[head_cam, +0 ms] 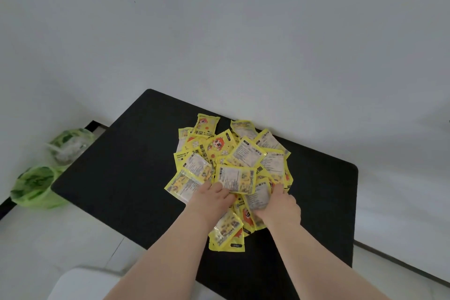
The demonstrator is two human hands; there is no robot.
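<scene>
A heap of several yellow hand-warmer packets (pixel 226 151) lies in the middle of a black table (pixel 126 165). Some show a cartoon face, others a white printed back. My left hand (pixel 209 198) reaches into the near side of the heap, its fingers curled around the lower edge of one packet (pixel 235 179) with its printed back up. My right hand (pixel 280 204) grips another packet (pixel 258 198) at the heap's near right, thumb on top. More packets lie under both wrists.
The black table stands against a white wall (pixel 243 31). Two green plastic bags (pixel 36 187) sit on the pale floor left of the table. A white rounded object (pixel 80 282) shows at the bottom left.
</scene>
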